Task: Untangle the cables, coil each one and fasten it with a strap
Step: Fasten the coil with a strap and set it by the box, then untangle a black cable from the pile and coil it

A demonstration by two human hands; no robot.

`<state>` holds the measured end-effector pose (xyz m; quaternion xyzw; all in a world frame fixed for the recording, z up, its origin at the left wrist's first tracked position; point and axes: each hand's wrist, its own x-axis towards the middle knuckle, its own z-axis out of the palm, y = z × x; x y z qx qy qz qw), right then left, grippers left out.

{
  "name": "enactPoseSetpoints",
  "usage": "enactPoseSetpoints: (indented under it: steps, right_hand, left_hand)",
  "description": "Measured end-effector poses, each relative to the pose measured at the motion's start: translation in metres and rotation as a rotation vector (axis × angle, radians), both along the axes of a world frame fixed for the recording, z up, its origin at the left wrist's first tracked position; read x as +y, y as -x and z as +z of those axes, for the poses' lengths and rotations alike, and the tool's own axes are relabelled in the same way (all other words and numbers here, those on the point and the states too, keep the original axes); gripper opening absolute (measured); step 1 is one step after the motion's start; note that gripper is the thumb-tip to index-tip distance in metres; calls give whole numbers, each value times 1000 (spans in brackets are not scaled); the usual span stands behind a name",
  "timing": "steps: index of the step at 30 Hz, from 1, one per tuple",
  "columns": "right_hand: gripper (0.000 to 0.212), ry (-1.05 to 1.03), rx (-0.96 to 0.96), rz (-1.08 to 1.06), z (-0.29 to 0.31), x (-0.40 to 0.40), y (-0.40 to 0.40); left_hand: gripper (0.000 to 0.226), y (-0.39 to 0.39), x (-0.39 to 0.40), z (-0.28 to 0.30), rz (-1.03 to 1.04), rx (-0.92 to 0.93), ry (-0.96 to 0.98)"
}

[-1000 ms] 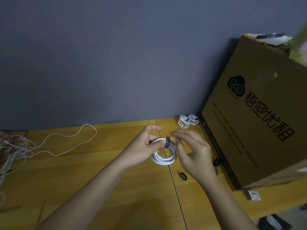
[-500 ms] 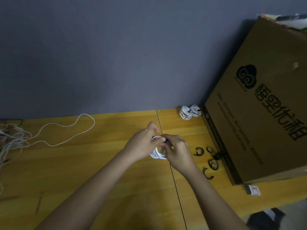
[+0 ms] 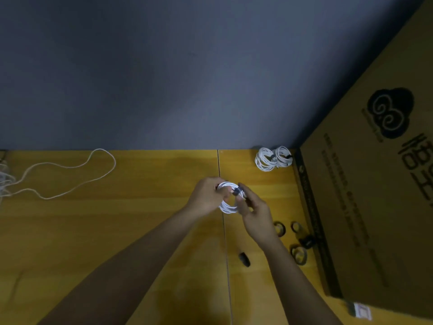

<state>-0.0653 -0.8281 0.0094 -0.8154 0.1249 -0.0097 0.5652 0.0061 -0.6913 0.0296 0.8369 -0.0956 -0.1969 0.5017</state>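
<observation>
Work surface was a yellow-orange wooden table (image 3: pixel 105 231) made of two tops butted together, with a dark seam (image 3: pixel 223 231) running near to far through the middle; a plain blue-grey wall (image 3: pixel 164 66) stood directly behind its far edge. Lighting was dim. A large cardboard box (image 3: pixel 375 195) with a black cloud logo and printed characters occupied the right side, tilted in the view. Both forearms came in from the near edge and met just right of the seam. The left hand (image 3: pixel 206 198) was closed around the left side of a white coiled cable (image 3: pixel 228 205), thumb across the loops. The right hand (image 3: pixel 255 212) pinched a dark strap (image 3: pixel 237 191) at the coil's far-right rim, fingertips together on it; whether the strap was fully fastened could not be told. The coil was held above the table, its ring facing roughly up toward the camera, slightly longer along the near-far line. Two finished white coils (image 3: pixel 273 158) lay touching each other at the far edge, just left of the box. Several loose black strap rings (image 3: pixel 280 228) lay near the box's base, right of the right wrist, and one dark piece (image 3: pixel 244 259) lay between the forearms. At far left, a loose white cable (image 3: pixel 70 174) snaked from a tangle at the frame edge.
</observation>
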Motion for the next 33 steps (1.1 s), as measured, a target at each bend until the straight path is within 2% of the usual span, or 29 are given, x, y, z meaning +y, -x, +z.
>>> enactPoseSetpoints:
  steps: [5,8,9,12,15,20,26,31,33]
  right_hand:
    - [24,12,6,-97,-39,-39,-66]
    - [20,22,36,-220,-66,-53,-111]
    - [20,20,60,-267,-75,-58,-125]
    - [22,26,136,-356,-100,-66,-160]
    - [26,-23,177,-349,-117,-66,-183]
    - [28,170,223,-258,-122,-60,-183]
    - [35,407,240,-35,-102,-52,-132]
    - [31,584,122,296,-73,-11,-97]
    - [30,673,84,449,-66,17,-87]
  left_hand:
    - [18,-45,-40,-27,63,70,121]
    - [50,-70,-48,-46,152,136,-14]
    - [52,-76,-48,-54,155,130,-66]
    - [38,-87,-47,-74,162,104,-156]
    - [32,-93,-48,-86,180,85,-191]
    - [28,-92,-44,-91,178,57,-236]
    - [27,-72,-19,-74,160,23,-310]
    - [28,-22,44,-62,212,112,-412]
    - [28,8,82,-62,249,156,-507]
